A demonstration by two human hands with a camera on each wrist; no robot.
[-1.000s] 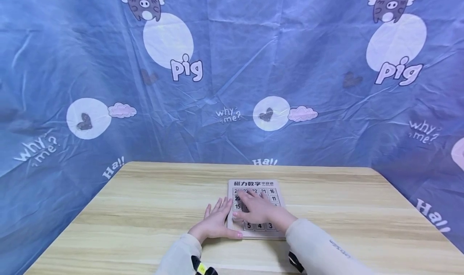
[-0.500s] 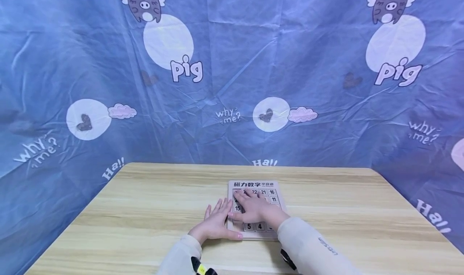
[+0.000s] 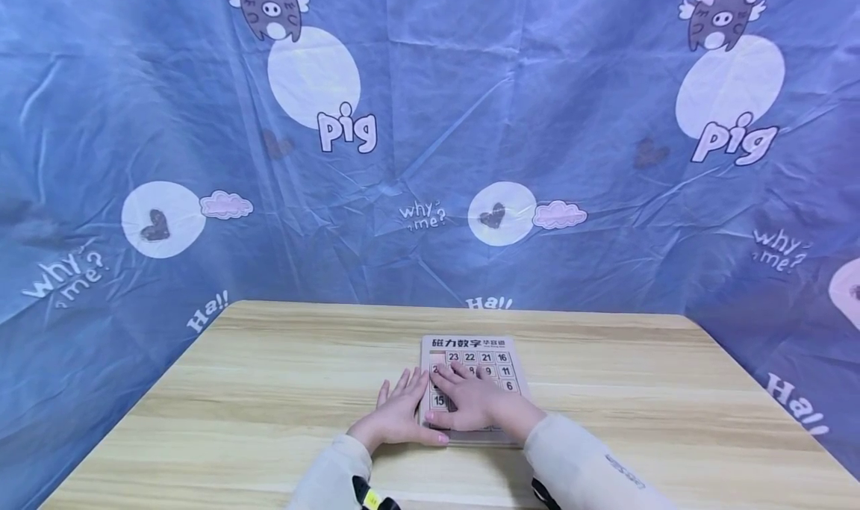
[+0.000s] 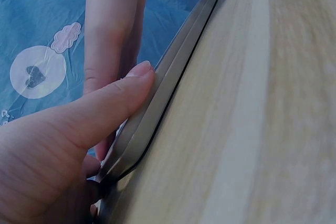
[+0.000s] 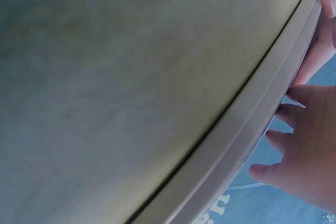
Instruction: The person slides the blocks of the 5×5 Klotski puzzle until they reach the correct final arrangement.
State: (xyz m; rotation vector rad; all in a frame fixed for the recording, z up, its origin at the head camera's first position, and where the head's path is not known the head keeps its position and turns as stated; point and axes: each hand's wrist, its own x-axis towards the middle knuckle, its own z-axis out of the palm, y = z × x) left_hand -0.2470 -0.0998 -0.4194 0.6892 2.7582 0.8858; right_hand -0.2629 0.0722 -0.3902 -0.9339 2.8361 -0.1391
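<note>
The number board (image 3: pixel 470 437), a flat pale frame with black-numbered square tiles, lies on the table in the head view. At its near left corner my left hand (image 3: pixel 396 418) holds it, fingers spread along the left side and thumb on the near edge; the left wrist view shows the thumb of that hand (image 4: pixel 68 135) against the board's rim (image 4: pixel 157 98). Over the tiles lies my right hand (image 3: pixel 473 402), fingertips on the left columns, covering several tiles. A pinkish gap (image 3: pixel 438 358) shows at the top left, beside tile 23 (image 3: pixel 453 358).
The light wooden table (image 3: pixel 269 375) extends around the board. Behind and beside it hangs a blue cloth (image 3: pixel 430 122) printed with pigs, hearts and words. Black straps show at both sleeves.
My right hand has moved slightly toward me. Left-column tiles have slid down, tile 15 among them, and the top-left cell that held a tile is now a gap. My left hand has stayed put.
</note>
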